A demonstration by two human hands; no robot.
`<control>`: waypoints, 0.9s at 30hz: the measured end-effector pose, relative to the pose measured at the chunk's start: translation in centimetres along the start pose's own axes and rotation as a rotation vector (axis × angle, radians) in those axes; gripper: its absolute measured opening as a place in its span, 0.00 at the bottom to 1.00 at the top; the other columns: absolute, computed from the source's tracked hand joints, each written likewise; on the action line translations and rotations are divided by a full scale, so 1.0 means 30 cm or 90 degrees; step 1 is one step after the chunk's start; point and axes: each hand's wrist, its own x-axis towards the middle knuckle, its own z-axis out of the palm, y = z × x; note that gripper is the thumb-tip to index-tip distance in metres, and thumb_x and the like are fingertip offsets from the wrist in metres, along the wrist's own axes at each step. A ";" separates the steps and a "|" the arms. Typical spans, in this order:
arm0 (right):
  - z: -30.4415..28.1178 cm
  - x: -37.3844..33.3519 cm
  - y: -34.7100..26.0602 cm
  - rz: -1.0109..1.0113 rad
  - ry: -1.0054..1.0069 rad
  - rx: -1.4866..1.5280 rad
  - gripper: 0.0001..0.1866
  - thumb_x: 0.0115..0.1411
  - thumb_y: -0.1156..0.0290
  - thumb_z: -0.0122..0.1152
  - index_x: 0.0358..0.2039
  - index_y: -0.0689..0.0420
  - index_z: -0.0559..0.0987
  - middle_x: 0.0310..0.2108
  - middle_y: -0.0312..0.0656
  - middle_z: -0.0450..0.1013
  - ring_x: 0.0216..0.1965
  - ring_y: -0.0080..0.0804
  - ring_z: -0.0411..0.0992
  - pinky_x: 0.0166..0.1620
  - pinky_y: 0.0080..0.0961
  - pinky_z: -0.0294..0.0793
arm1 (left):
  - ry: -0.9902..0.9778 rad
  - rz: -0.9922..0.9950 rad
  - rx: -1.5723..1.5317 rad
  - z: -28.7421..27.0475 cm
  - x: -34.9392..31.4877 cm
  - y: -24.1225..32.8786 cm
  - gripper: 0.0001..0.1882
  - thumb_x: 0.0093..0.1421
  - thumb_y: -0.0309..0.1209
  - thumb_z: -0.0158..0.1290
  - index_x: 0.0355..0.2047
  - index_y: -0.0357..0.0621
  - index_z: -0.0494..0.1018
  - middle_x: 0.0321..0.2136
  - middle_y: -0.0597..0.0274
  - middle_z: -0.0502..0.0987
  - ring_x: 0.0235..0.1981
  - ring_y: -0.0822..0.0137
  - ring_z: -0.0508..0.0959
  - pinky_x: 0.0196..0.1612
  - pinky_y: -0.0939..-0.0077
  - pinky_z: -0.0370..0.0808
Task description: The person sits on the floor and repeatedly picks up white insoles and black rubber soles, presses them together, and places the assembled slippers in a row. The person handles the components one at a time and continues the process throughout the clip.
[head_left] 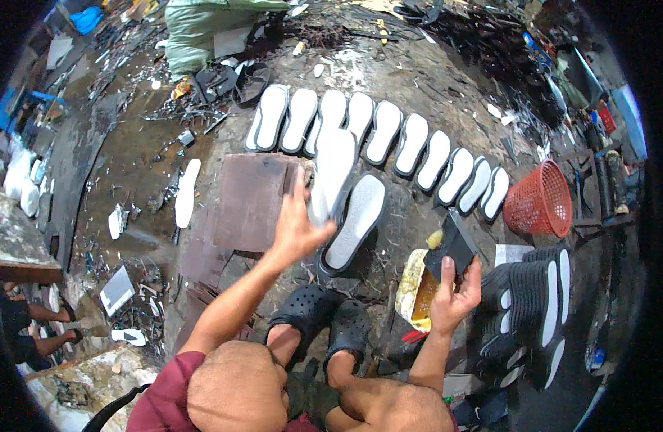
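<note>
A white shoe sole point(333, 169), blurred by motion, hangs over the row of soles. My left hand point(300, 227) is beside its lower end, fingers and thumb spread; I see no firm grip on it. Just right of it, a grey-topped sole with a black edge point(356, 223) lies on the ground. My right hand point(455, 299) pinches a flat black rectangular piece point(453, 248) with a yellowish blob at its left edge. Below that piece stands a cut-open, crusted pale-yellow container point(410, 291) with amber, glue-like stuff inside.
Several white-topped soles point(385, 133) form a curved row ahead. A brown board point(252, 201) lies at left, with a lone white sole point(188, 193) beyond it. At right are a red perforated basket point(540, 200) and stacked black soles point(522, 299). Scraps litter the ground.
</note>
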 end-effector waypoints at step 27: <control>0.566 0.323 0.143 0.006 -0.357 -0.478 0.15 0.61 0.67 0.59 0.47 0.55 0.83 0.37 0.55 0.82 0.42 0.56 0.81 0.48 0.49 0.79 | 0.014 0.228 -0.059 0.082 -0.285 -0.083 0.23 0.51 0.35 0.72 0.46 0.46 0.79 0.50 0.50 0.74 0.48 0.49 0.75 0.50 0.56 0.75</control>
